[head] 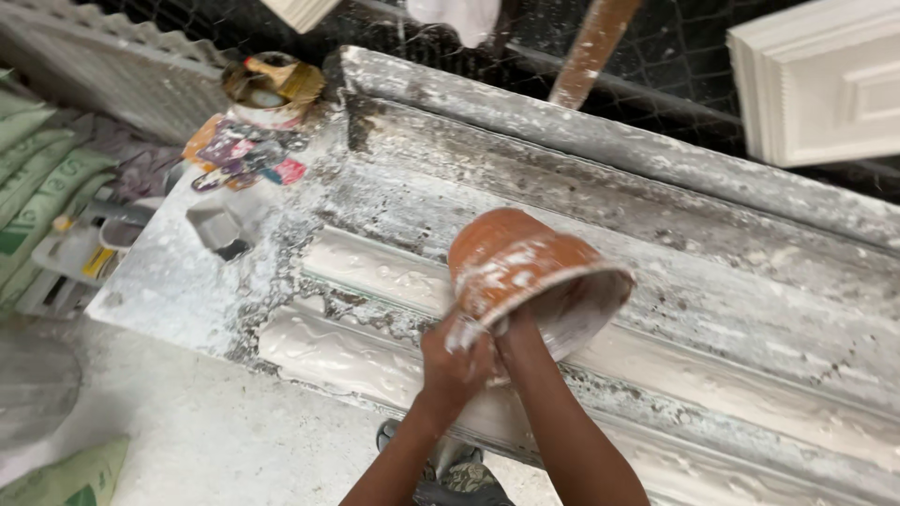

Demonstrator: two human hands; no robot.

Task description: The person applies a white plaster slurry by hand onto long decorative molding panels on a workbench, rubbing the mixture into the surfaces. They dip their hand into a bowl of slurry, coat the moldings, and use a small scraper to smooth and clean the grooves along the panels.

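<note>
I hold an orange plastic bowl [511, 262], smeared with white plaster, tilted on its side above a long grey mould [712, 281]. My left hand [455, 361] grips the bowl's lower rim. My right hand [514, 328] holds the rim beside it, mostly hidden behind the bowl, with its forearm reaching up from the bottom of the view. Wet white plaster [375, 272] lies in the mould's moulded channels under and left of the bowl.
A messy tin with a stick [270, 86] and a colourful wrapper [242, 150] sit on the mould's far left end. Green sacks [37, 178] lie at left. White plaster panels [816, 80] lean at upper right. A wooden handle [591, 47] stands behind.
</note>
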